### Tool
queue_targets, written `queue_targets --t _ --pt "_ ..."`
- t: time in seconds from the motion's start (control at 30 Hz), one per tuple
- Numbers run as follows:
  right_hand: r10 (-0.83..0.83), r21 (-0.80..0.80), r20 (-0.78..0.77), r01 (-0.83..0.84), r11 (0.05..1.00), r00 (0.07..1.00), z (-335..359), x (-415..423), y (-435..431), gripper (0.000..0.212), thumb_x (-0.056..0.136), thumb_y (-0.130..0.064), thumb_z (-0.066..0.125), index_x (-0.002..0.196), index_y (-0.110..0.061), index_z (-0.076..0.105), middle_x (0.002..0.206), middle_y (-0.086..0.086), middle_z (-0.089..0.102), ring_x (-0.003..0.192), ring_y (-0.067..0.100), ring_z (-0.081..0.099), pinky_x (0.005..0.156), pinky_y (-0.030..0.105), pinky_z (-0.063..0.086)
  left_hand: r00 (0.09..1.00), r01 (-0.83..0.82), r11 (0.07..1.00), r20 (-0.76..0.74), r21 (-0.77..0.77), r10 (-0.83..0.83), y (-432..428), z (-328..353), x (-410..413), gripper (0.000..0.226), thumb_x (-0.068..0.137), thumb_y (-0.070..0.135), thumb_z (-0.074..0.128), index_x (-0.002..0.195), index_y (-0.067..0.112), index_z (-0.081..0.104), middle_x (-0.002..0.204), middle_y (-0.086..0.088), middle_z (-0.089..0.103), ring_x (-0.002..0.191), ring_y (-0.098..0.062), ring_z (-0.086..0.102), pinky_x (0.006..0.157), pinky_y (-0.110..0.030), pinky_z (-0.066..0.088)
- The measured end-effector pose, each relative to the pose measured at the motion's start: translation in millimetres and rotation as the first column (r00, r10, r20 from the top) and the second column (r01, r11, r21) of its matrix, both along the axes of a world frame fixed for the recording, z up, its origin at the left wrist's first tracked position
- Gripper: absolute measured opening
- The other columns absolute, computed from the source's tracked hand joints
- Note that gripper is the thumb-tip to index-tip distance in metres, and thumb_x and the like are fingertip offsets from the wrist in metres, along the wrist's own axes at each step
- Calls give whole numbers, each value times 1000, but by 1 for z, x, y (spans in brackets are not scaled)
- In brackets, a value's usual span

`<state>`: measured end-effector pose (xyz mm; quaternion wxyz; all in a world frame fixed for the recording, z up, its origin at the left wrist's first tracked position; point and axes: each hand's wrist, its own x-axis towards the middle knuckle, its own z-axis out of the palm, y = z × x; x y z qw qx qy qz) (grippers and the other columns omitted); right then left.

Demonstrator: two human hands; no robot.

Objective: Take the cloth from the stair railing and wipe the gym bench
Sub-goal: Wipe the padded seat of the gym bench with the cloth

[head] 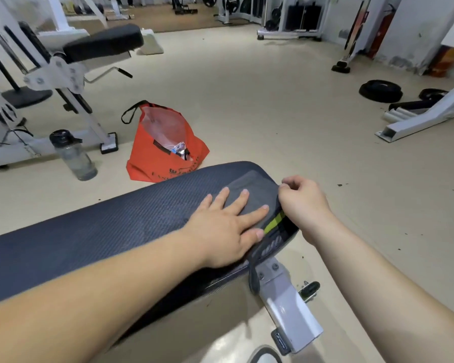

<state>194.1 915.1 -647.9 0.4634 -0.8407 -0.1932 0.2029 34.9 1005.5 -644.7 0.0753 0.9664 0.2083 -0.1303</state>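
Observation:
A dark grey cloth [257, 186] with a yellow-green stripe lies spread over the right end of the dark padded gym bench [102, 226]. My left hand [226, 226] presses flat on the cloth with straight, spread fingers. At the bench's right edge, my right hand [303, 200] pinches the cloth's edge with curled fingers. Part of the cloth hangs down over the bench's side near its grey metal bracket [286, 297].
On the beige floor beyond the bench sit an orange bag [163, 153] and a clear water bottle [72, 154]. A white exercise machine [63, 74] stands at the left. Black weight plates [380, 90] and a white frame [427, 113] lie at the right.

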Motion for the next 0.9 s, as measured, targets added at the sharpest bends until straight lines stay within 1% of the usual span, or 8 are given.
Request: queue_targets --t 0.1,0.23,0.4,0.47,0.53,0.63,0.73,0.9 --pt "-8 16 16 8 1000 1000 -1 1 1 33 99 -28 52 127 -19 66 124 2 69 115 23 61 101 34 47 992 -123 992 -13 30 124 40 -2 24 58 101 65 13 156 54 -1 172 4 -7 157 -33 -8 126 -53 2" --pt "-50 8 19 50 999 999 1 2 3 48 100 -44 45 135 -14 61 137 9 65 125 29 59 108 44 46 943 -331 943 0 28 332 43 -11 57 67 95 71 13 158 50 0 172 -1 -7 156 -42 -8 124 -59 0" --pt "-57 -22 128 60 998 990 13 2 4 62 94 -56 32 139 -20 56 143 6 59 134 30 51 110 50 43 989 -131 991 73 8 130 -26 -11 50 67 94 70 19 157 50 8 172 0 -4 155 -43 -10 123 -59 -3" --pt "-32 -61 186 44 997 982 16 0 4 50 95 -55 30 116 -26 64 130 5 65 126 31 55 104 50 46 995 -5 999 96 39 1 -48 -12 31 62 97 65 22 157 49 12 172 0 -3 155 -41 -11 123 -59 -3" --pt "2 -102 226 22 995 974 15 -1 5 41 98 -51 30 80 -25 55 100 5 67 103 33 59 87 45 49 993 64 995 94 82 -72 -54 -13 15 59 100 62 23 157 49 12 172 2 -2 156 -37 -9 125 -56 -1" --pt "29 -100 250 -3 995 968 18 -7 6 46 103 -42 35 63 -20 41 69 0 51 80 31 51 68 38 38 989 44 997 136 58 -52 -27 -9 2 57 100 64 22 156 53 15 172 7 5 158 -28 1 127 -50 7" --pt "117 -101 292 -91 991 949 19 -17 10 44 103 -39 40 70 -14 53 69 4 59 82 34 58 70 39 44 990 -94 994 114 52 87 20 -6 -7 58 100 64 25 156 52 16 172 8 9 158 -25 7 127 -47 13" --pt "321 -146 308 -289 946 896 21 -40 20 29 100 -38 49 104 -22 72 92 5 75 99 25 67 87 34 50 913 -409 910 27 62 408 87 -6 -69 63 101 63 17 160 43 7 172 -1 6 157 -32 7 127 -45 10"
